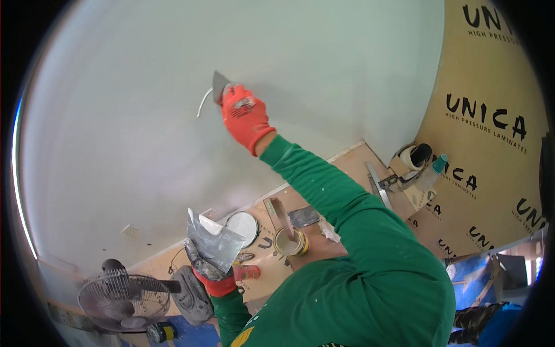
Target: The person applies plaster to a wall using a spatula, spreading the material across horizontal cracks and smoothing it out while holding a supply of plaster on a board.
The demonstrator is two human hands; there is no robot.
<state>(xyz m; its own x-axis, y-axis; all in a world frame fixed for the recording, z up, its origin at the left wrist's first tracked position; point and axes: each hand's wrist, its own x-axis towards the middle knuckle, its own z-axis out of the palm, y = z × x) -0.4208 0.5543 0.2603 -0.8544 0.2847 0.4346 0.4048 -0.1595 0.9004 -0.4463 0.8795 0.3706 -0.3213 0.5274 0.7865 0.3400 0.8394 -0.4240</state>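
My right hand (245, 118), in a red glove, is closed around a putty knife (218, 82). Its grey blade lies against the pale wall (133, 115), beside a short curved streak of white filler (203, 103). Lower down on the left, my left hand (215, 279) wears a red and grey glove and grips a flat metal filler plate (222, 247). A thick lump of white filler (210, 225) sits on the plate near its upper edge. The fingers under the plate are partly hidden.
Below the wall stand an open tin (284, 245) with a brush-like tool in it, and a round lid (241, 228). A fan (124, 298) is at lower left. Right of my arm lie a metal square (378, 185) and a bottle with a teal cap (439, 163).
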